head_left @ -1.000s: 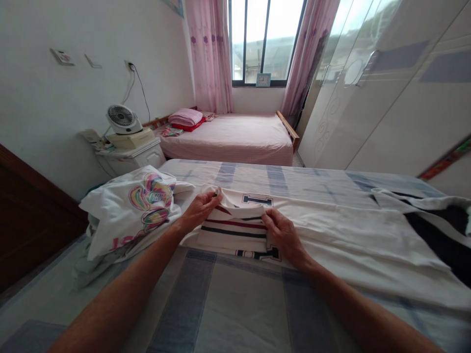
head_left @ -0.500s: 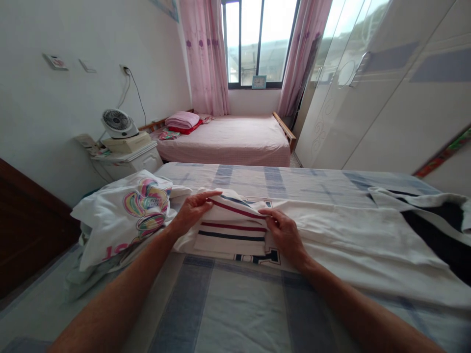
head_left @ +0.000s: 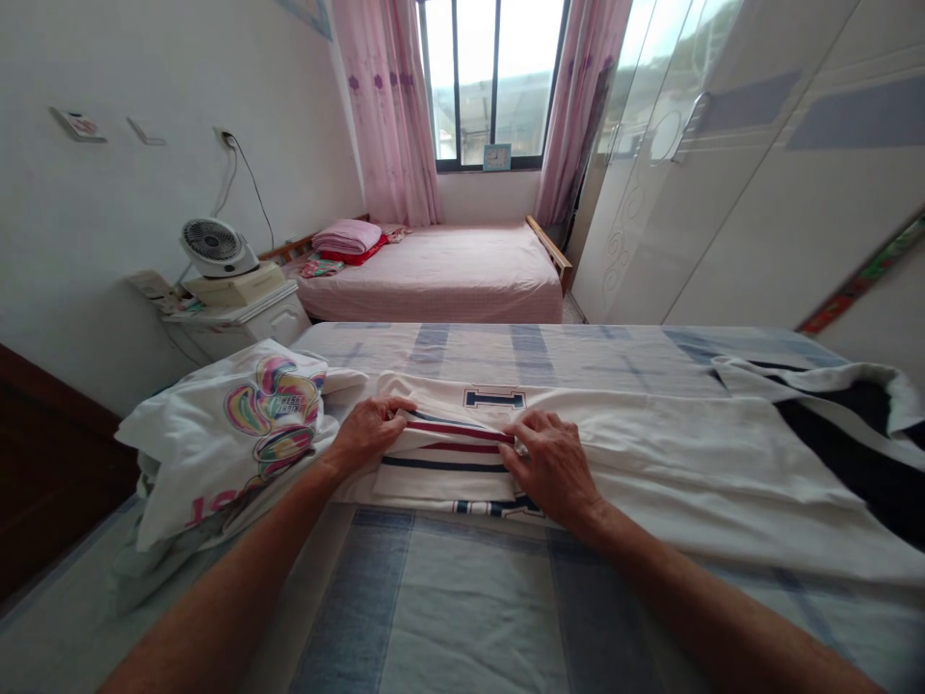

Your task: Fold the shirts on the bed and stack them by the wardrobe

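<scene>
A white shirt [head_left: 650,453] with a red and navy striped sleeve [head_left: 448,463] lies spread across the blue checked bed [head_left: 462,588]. My left hand [head_left: 368,434] pinches the left edge of the striped sleeve, fingers curled on the cloth. At the sleeve's right edge my right hand [head_left: 553,467] grips the fabric and presses it down onto the shirt body. A navy printed mark [head_left: 493,397] shows just beyond the fold.
A crumpled white shirt with a colourful print [head_left: 246,424] is piled to the left. A black and white garment [head_left: 853,434] lies at the right. Beyond stand a pink bed [head_left: 448,280], a nightstand with a fan [head_left: 213,251] and a white wardrobe [head_left: 758,164].
Both hands have brought the striped sleeve down and flatter onto the shirt; the raised fold from a moment ago is now lower. The view has tilted slightly.
</scene>
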Action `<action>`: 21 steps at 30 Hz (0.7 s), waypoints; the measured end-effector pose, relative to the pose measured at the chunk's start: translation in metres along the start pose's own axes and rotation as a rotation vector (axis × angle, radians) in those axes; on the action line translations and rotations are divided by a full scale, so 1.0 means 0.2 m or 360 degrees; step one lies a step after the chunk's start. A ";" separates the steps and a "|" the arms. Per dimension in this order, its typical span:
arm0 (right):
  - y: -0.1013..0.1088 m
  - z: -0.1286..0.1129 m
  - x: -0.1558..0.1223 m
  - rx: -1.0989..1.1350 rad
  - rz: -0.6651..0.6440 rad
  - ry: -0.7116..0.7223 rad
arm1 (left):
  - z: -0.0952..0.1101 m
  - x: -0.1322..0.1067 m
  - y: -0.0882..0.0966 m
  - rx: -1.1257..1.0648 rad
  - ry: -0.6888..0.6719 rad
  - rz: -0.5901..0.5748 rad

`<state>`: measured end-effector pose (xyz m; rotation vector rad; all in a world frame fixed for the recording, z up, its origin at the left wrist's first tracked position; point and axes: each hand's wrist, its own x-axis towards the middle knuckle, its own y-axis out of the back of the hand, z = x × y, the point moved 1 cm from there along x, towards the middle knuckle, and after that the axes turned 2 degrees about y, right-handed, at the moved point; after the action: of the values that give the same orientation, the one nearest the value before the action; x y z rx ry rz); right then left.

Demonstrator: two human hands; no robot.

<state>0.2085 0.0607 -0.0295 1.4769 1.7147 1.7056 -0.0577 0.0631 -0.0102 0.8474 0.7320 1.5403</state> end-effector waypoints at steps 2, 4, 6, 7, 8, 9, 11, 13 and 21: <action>-0.01 -0.01 -0.01 0.0009 0.0108 0.0081 | 0.04 -0.02 0.00 0.0174 -0.0141 0.0299; -0.02 -0.01 -0.01 0.0052 0.0157 0.0174 | 0.09 -0.04 -0.02 0.0225 -0.0420 0.0424; -0.03 -0.01 -0.01 0.0097 0.0109 0.0253 | 0.12 -0.05 -0.05 0.0248 -0.0708 0.0266; -0.04 -0.01 -0.01 0.0114 0.0065 0.0274 | 0.12 -0.06 -0.08 0.0276 -0.0794 0.0124; -0.04 -0.01 -0.01 0.0126 0.0013 0.0285 | 0.12 -0.06 -0.10 0.0310 -0.0827 -0.0031; -0.05 -0.01 -0.01 0.0135 -0.0038 0.0291 | 0.10 -0.07 -0.12 0.0341 -0.0819 -0.0173; -0.04 -0.01 -0.01 0.0148 -0.0106 0.0291 | 0.08 -0.07 -0.15 0.0382 -0.0750 -0.0356; -0.02 -0.02 -0.01 0.0167 -0.0129 0.0302 | 0.07 -0.06 -0.15 0.0414 -0.0687 -0.0317; 0.11 0.08 -0.03 -0.0022 -0.0090 0.0197 | 0.07 0.01 -0.19 0.0604 -0.0729 0.0099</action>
<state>0.2333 0.0609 -0.0174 1.3292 1.7846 1.8095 -0.0246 0.0699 -0.0342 1.4593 0.6675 1.2073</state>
